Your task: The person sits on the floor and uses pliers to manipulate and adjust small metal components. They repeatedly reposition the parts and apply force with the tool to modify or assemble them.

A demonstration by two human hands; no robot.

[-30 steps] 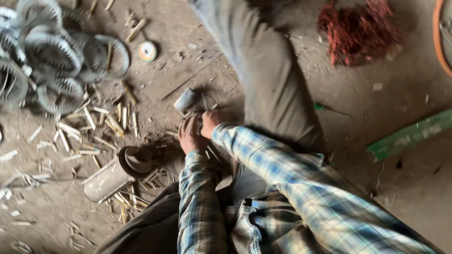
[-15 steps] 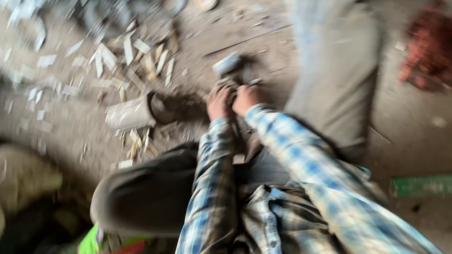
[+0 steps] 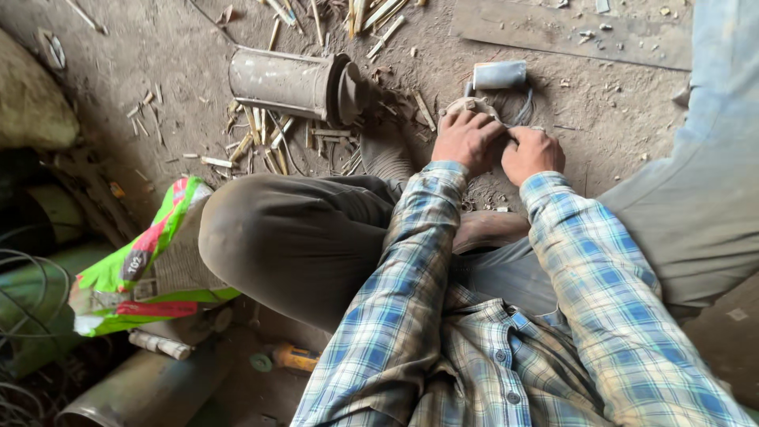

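Observation:
My left hand (image 3: pixel 468 141) and my right hand (image 3: pixel 533 153) are pressed together on a small round metal part (image 3: pixel 466 104) that lies on the dirt floor between my legs. Both hands grip it, fingers curled over its rim. Thin wires run from it to a small grey cylinder (image 3: pixel 500 75) just beyond. Plaid sleeves cover both arms. My hands hide most of the round part.
A dusty metal cylinder (image 3: pixel 286 81) lies on its side to the left, among several scattered wood splinters (image 3: pixel 261 146). A green and pink sack (image 3: pixel 150 265) sits by my left knee. A pipe (image 3: pixel 150 387) and a yellow-handled tool (image 3: pixel 288 357) lie lower left. A plank (image 3: pixel 569 32) lies at top right.
The view has swung left and downward, so the fan parts and red wire bundle have left the frame. Both hands have stayed on the same round part.

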